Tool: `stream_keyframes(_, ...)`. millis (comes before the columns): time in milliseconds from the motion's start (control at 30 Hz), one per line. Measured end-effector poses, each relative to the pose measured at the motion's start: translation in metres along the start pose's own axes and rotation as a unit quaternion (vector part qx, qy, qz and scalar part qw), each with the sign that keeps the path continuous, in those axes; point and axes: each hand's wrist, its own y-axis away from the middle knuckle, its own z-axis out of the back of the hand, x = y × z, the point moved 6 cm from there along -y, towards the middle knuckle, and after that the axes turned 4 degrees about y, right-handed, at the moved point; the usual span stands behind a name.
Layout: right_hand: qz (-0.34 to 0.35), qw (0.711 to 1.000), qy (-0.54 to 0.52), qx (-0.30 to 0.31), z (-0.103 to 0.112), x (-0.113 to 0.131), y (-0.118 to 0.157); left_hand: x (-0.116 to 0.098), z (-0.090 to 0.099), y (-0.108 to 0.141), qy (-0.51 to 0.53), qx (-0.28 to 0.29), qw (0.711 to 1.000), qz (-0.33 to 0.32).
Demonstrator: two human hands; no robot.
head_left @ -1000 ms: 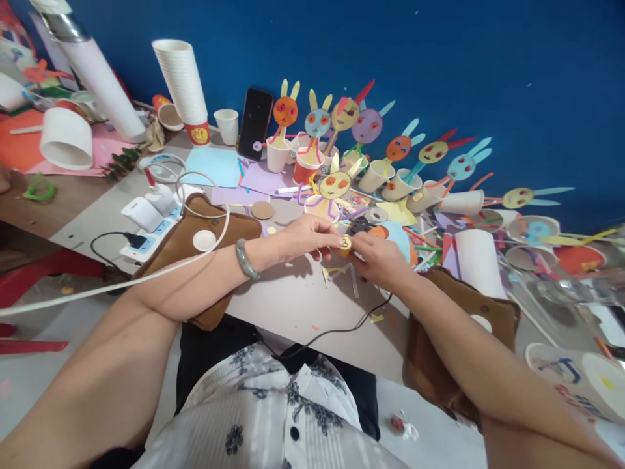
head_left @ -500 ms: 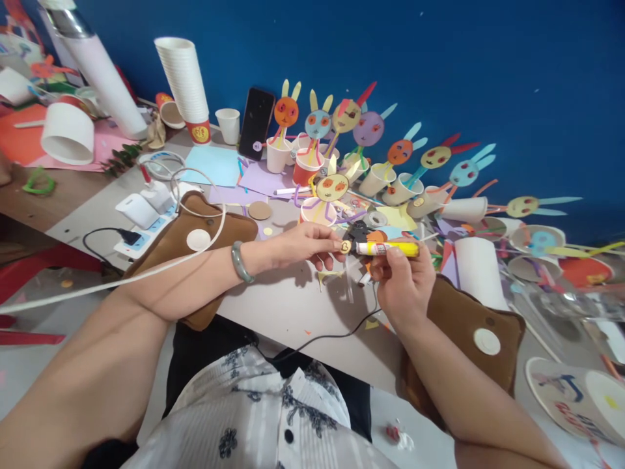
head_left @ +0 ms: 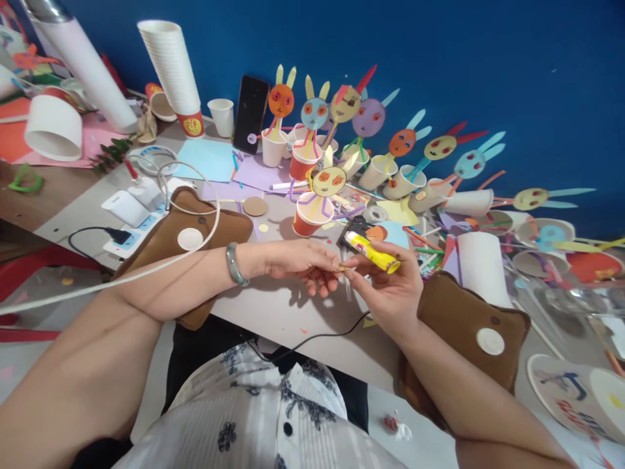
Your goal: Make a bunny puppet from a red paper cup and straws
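Note:
My left hand [head_left: 312,265], with a grey bangle at its wrist, pinches a small pale-yellow paper disc [head_left: 344,268]. The disc is turned almost edge-on now, so little of its face shows. My right hand [head_left: 390,286] also pinches its edge with thumb and forefinger. A yellow-and-white glue stick [head_left: 374,252] lies held in the same right hand, tilted across the fingers. Just beyond the hands stands a red paper cup [head_left: 312,218] bearing a yellow rabbit-face figure [head_left: 329,182] with pipe-cleaner limbs.
A row of paper cups with rabbit faces, such as the orange one [head_left: 281,101], lines the blue wall. Stacked cups [head_left: 170,68], a phone [head_left: 251,114] and a power strip [head_left: 141,228] stand left. Brown cushions [head_left: 459,326] lie on both sides; a black cable [head_left: 336,334] crosses the table edge.
My right hand has moved left to meet the left hand and pinch the disc. The glue stick has swung from level to tilted, and the disc has turned edge-on.

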Motion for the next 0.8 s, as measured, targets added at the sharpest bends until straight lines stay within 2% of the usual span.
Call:
stream_keyframes(100,-0.040,0.999,0.010,-0.010,0.002,-0.004,0.001,-0.002,0.000,0.002,-0.031,-0.028,0.999,-0.007)
stream_keyframes(200,-0.069,0.997,0.014,-0.020,0.004,-0.008,-0.001,-0.011,0.005,0.006,-0.063,-0.096,0.991,-0.065)
stream_keyframes(300,-0.092,0.996,0.008,-0.015,0.002,-0.010,-0.004,-0.019,0.004,0.008,-0.124,-0.123,0.977,-0.122)
stream_keyframes(467,-0.100,0.995,0.008,-0.013,0.001,-0.014,-0.003,-0.029,0.004,0.011,-0.273,-0.173,0.926,-0.197)
stream_keyframes(567,-0.078,0.997,0.021,-0.015,0.002,-0.020,-0.002,-0.034,0.010,0.015,-0.339,-0.193,0.901,-0.188)
stream_keyframes(667,-0.026,0.997,0.068,-0.013,0.001,-0.024,-0.003,-0.035,0.017,0.018,-0.430,-0.151,0.881,-0.127)
stream_keyframes(700,-0.012,0.996,0.088,-0.007,0.001,-0.025,-0.002,-0.033,0.017,0.018,-0.461,-0.115,0.874,-0.102)
stream_keyframes(800,0.008,0.992,0.126,0.008,-0.001,-0.029,-0.001,-0.027,0.014,0.021,-0.545,-0.017,0.834,-0.084)
